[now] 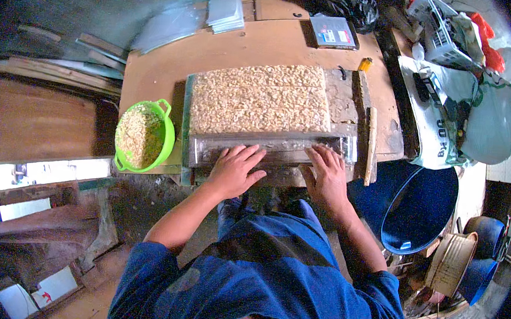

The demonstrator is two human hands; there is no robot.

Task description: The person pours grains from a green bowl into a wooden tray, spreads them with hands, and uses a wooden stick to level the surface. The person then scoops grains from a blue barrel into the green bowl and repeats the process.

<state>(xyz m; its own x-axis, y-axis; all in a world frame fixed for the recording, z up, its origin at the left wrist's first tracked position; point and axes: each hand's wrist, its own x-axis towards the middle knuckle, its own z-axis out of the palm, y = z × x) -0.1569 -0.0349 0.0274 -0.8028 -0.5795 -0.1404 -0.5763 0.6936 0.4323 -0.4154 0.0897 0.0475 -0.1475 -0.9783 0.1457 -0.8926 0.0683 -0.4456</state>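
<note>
A wooden board (344, 104) on the table carries long flat slabs of pale bean-like pieces (261, 98), packed side by side. Along its near side lies an empty-looking strip of clear plastic film (280, 146), smooth and shiny. My left hand (235, 169) rests flat on the film's near edge, fingers spread and thumb pointing right. Further right, my right hand (326, 175) touches the same film with bent, slightly blurred fingertips. Neither hand shows anything gripped. To the left stands a green plastic colander (168, 139), tilted in view, partly filled with loose pale pieces (138, 134).
Stacked clear plastic sheets (226, 11) and a flat box (333, 32) lie on the table's (271, 39) far side. A yellow-handled tool (365, 64) is near the board's right. A blue drum (421, 212) stands below right; a white sack (438, 131) lies above it.
</note>
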